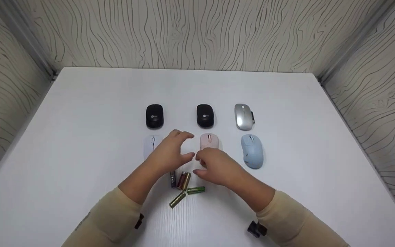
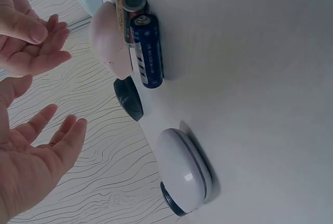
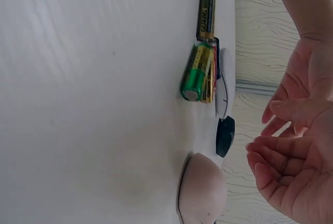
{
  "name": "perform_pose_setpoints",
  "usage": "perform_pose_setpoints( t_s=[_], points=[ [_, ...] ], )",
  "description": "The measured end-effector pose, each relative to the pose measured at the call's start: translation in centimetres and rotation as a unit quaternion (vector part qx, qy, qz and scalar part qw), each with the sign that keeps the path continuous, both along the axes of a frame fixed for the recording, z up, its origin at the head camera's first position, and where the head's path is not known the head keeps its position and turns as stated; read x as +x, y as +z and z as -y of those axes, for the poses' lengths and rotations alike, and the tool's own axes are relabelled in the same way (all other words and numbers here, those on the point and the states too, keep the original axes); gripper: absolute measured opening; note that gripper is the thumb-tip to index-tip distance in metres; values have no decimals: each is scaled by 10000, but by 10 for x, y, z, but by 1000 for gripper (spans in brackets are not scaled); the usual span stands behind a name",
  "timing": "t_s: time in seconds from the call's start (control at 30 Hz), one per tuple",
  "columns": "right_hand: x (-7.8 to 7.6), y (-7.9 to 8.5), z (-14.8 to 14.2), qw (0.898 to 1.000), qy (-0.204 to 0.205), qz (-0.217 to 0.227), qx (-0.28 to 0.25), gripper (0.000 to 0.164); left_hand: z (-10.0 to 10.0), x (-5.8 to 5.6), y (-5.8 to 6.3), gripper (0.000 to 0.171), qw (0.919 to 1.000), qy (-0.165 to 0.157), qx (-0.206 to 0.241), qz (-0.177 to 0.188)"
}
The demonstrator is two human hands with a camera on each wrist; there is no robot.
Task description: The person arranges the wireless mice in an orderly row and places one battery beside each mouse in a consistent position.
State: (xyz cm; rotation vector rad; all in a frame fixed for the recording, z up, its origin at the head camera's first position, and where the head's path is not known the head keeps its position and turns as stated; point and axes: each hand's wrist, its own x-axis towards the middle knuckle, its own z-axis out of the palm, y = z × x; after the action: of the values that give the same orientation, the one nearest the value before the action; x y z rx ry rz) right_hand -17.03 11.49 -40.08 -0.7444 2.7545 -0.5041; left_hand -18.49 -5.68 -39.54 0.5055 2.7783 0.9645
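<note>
Head view, both hands in my sight above the worktop [image 1: 81,144], raised clear of it. Left hand [image 1: 170,151]: fingers well apart, thumb spread from the index, nothing held. Right hand [image 1: 219,167]: fingers loosely curled, thumb beside them; I see nothing in its hold. The fingertips of the two hands face each other, near but apart.

Five batteries lie on the worktop below and between the hands: a dark blue battery [image 1: 172,179], then a red battery [image 1: 181,180] and a gold battery [image 1: 187,181] side by side, a green battery [image 1: 196,190] to the right, and an olive-gold battery [image 1: 177,199] set aslant nearest the person.

Mice, front row from the left: white mouse [image 1: 148,145], partly covered by the left hand in my head view; pink mouse [image 1: 209,140], partly covered by the right; light blue mouse [image 1: 252,151]. Behind them I log a black mouse [image 1: 154,116], a second black mouse [image 1: 205,116] and a silver mouse [image 1: 243,117].
</note>
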Motion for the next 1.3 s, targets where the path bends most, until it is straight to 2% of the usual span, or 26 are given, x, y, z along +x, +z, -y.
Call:
perform_pose_setpoints(
  t_s=[0.17,0.33,0.63,0.83,1.3],
  points=[
    [7,-10,14,9994,-40,91,322,38,2,1,-2,50,10000,37,68,12],
    [11,-20,20,9979,237,-128,590,42,2,2,-3,50,9999,45,64,87],
    [14,-36,26,9969,356,-311,636,45,1,4,-5,49,9996,163,58,241],
    [12,-38,26,9982,329,-327,392,21,2,4,-7,50,9995,85,205,223],
    [10,-39,29,9975,329,-476,417,16,1,7,-9,50,9995,50,257,180]
  ],
)
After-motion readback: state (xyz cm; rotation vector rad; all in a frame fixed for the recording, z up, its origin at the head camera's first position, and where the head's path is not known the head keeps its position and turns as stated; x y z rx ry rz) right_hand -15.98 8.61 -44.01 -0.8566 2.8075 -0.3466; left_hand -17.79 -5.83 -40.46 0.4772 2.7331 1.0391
